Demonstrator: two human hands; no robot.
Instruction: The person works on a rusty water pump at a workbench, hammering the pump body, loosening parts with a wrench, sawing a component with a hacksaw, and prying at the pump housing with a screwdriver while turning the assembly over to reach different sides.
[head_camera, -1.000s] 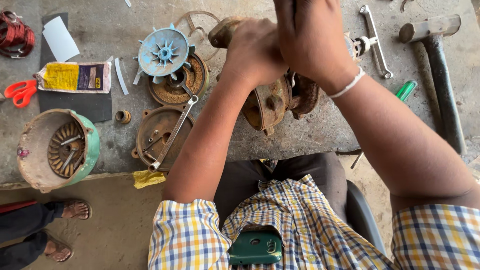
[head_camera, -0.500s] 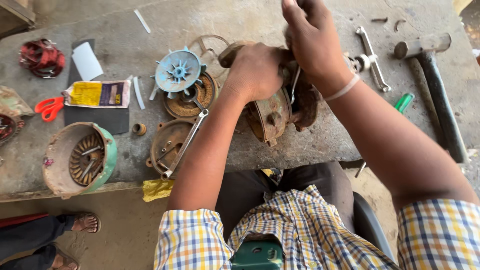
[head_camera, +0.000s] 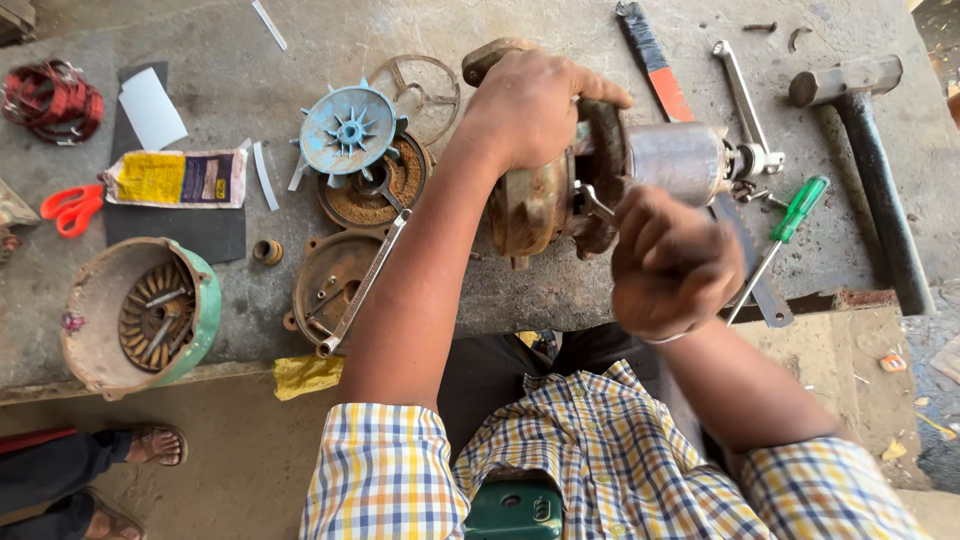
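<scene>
Over at the far left of the table (head_camera: 600, 300) there's a bundle of red wire (head_camera: 50, 100), orange scissors (head_camera: 70, 208) and a yellow packet (head_camera: 178, 178) lying flat. Just below them sits a green-rimmed housing (head_camera: 140, 315), open side up, coils showing inside. Moving along: a blue fan wheel (head_camera: 350, 130) rests on a rusty round cover (head_camera: 375, 185), and a long spanner (head_camera: 365, 280) lies slanted across a second rusty cover (head_camera: 335, 280).

Now the middle. The left hand (head_camera: 535, 105) is clamped over the top of the rusty motor body (head_camera: 535, 205), fingers wrapped round it, pinning it to the table. The motor lies on its side, long axis running left to right, with the shiny metal rotor (head_camera: 680, 158) sticking out of its right end. The right hand (head_camera: 675, 260) is just in front of that rotor, nearer the person, fist closed; a thin metal piece juts from it toward the motor, but I can't tell what it is. So the rotor end lies just beyond the right hand, the body under the left.

Further right: a red-handled flat tool (head_camera: 655, 60), another spanner (head_camera: 745, 105), a green screwdriver (head_camera: 785, 235), and a heavy hammer (head_camera: 870, 150) at the edge.
</scene>
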